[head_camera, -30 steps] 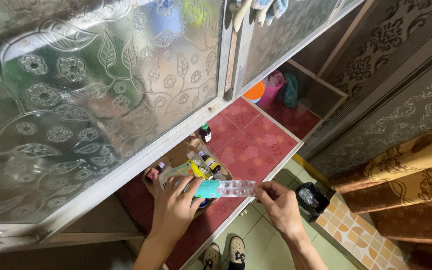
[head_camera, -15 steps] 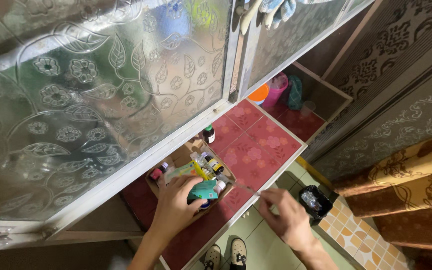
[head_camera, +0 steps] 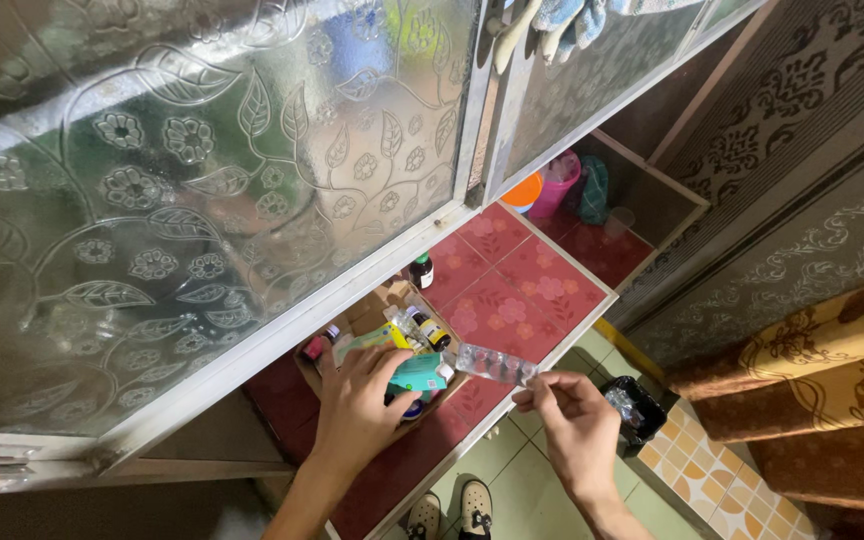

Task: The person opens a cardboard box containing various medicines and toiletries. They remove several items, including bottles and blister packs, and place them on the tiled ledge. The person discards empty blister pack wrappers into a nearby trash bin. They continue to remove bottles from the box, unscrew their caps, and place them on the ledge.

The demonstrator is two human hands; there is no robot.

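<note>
Red floral-tiled shelf (head_camera: 512, 300) runs under frosted patterned glass doors (head_camera: 202, 200), its front edge open to the green floor at 6 o'clock. Left hand (head_camera: 357, 400) grips a teal cardboard medicine box (head_camera: 414, 374) over the brown cardboard box of small bottles (head_camera: 372, 318). Right hand (head_camera: 572, 420) pinches a silver blister strip of pills (head_camera: 492, 364), now flat-on and further out of the box than half a second ago.
</note>
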